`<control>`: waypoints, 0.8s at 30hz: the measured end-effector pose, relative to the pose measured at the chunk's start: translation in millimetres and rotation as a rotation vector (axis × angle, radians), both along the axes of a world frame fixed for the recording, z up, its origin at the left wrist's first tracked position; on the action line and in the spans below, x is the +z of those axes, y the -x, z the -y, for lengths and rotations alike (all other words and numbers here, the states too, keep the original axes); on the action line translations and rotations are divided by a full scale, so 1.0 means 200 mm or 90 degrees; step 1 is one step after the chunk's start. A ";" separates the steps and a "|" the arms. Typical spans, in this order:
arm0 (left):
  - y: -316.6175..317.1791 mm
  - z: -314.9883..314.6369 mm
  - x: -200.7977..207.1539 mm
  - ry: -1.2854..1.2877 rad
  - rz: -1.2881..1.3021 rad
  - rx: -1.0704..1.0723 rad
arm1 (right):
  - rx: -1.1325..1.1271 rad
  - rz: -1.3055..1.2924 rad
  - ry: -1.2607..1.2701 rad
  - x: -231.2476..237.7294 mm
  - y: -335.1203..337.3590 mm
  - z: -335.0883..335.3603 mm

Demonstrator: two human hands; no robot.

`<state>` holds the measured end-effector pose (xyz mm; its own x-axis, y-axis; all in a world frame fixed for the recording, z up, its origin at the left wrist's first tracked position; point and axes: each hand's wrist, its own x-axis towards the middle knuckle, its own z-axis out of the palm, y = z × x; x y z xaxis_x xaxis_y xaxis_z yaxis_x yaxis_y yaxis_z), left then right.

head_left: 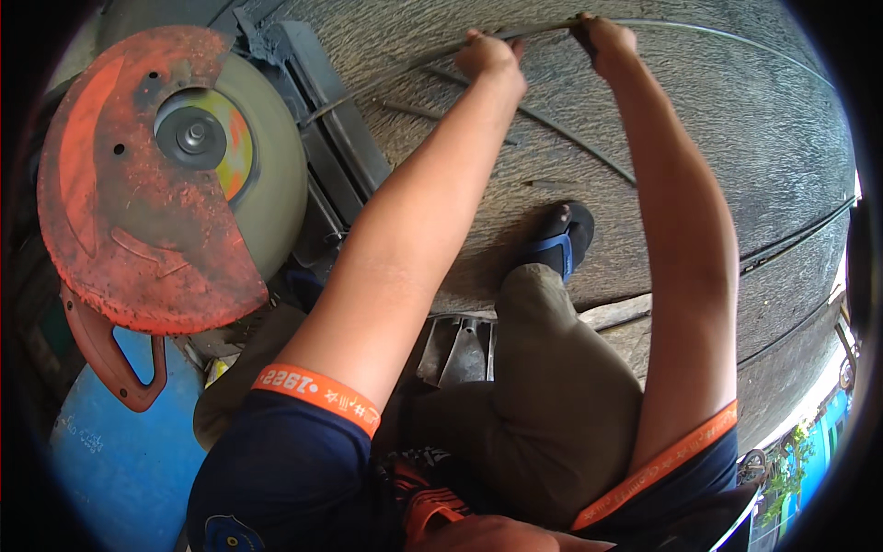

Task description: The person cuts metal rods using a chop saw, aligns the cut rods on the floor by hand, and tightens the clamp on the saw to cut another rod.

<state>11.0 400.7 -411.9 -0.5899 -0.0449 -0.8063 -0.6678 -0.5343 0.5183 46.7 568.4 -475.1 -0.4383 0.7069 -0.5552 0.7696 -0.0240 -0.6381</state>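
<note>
A long thin metal rod (pixel 704 28) runs across the far side of the view, looking curved in this picture. My left hand (pixel 489 55) is closed around it left of centre. Farther right, my right hand (pixel 609 41) grips the same rod, and something dark that I cannot make out shows at its fingers. The rod's left end reaches the grey metal base (pixel 324 110) of a cut-off saw. That saw has a scuffed red guard (pixel 175 244) over a grey-green cutting disc (pixel 280 175), left of my left arm. Whether the disc is turning I cannot tell.
Below the guard hangs the saw's red handle (pixel 138 391), near a blue round surface (pixel 124 451). Loose thin rods (pixel 579 143) lie on the rough grey floor (pixel 773 156). My sandalled foot (pixel 566 239) rests between my arms. Dark cables (pixel 796 241) cross at right.
</note>
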 end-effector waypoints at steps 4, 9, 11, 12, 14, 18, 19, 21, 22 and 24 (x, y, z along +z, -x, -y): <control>0.04 0.13 -0.02 0.047 0.013 0.037 | -0.262 -0.156 0.154 0.08 0.08 0.23; -0.40 0.58 0.21 0.020 -0.201 -0.374 | -0.290 -0.208 0.187 -0.14 0.00 -0.03; -0.57 0.96 0.40 0.081 -0.235 -0.459 | -0.295 -0.255 0.300 -0.04 0.04 0.16; -0.67 1.12 0.48 0.073 -0.222 -0.478 | -0.287 -0.390 0.386 -0.05 -0.01 0.11; -0.83 1.43 0.58 0.195 -0.266 -0.433 | -0.252 -0.273 0.374 -0.04 0.03 0.10; -0.82 1.85 0.51 0.533 -0.283 -0.114 | -0.122 -0.204 0.323 -0.11 -0.02 -0.12; -0.73 1.93 0.46 0.569 -0.265 -0.055 | -0.099 -0.180 0.316 -0.10 -0.03 -0.17; -0.52 1.99 0.38 0.511 -0.319 0.039 | -0.072 -0.152 0.343 -0.06 -0.05 -0.26; -0.42 2.17 0.28 0.639 -0.365 0.005 | -0.022 -0.133 0.368 -0.06 0.01 -0.15; -0.27 2.42 0.19 0.725 -0.393 -0.099 | -0.005 -0.111 0.393 -0.02 0.06 0.06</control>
<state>64.7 -83.9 -373.3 -0.9074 -0.4181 0.0426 -0.1737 0.4655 0.8678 34.2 556.4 -478.4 -0.5549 0.2837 -0.7820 0.6544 -0.4315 -0.6209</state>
